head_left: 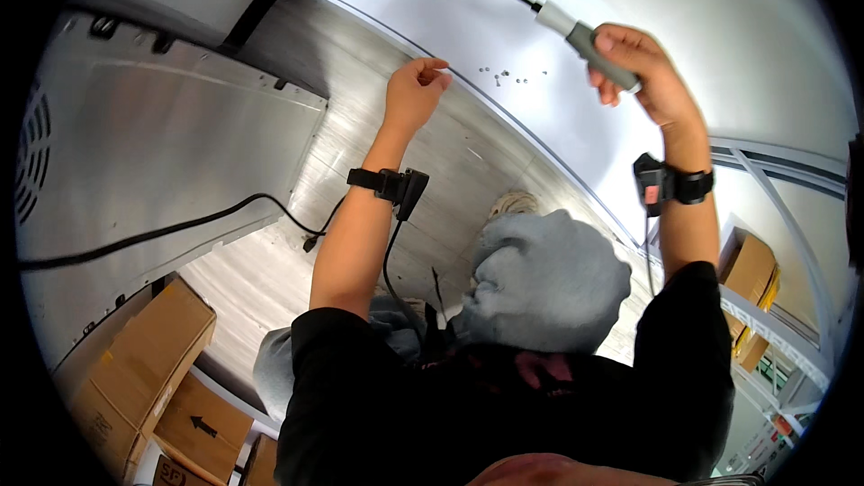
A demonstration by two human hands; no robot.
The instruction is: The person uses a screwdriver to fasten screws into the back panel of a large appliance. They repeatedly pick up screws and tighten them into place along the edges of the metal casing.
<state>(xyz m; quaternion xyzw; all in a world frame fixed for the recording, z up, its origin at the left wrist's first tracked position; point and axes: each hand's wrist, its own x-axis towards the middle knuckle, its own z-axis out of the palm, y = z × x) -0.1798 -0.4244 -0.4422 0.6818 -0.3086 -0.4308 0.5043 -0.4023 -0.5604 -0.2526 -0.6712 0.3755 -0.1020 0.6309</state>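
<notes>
My right hand [643, 67] is wrapped round the grey handle of a screwdriver [560, 20], over the white tabletop [405, 2]. Its long dark shaft points to the far left. Several small screws [506, 77] lie loose on the white surface, left of that hand and below the shaft. At the near edge of the tabletop is my left hand [418, 94], with its fingers curled in and the thumb close to the index finger. Whatever may be between those fingertips is too small or hidden to make out.
A large metal casing [198, 126] with vent slots stands at the left, a black cable [180, 232] running across it. Cardboard boxes [144, 369] sit at the lower left. To the right is a white metal rack [783, 216] holding more boxes. Straps with small devices circle both wrists.
</notes>
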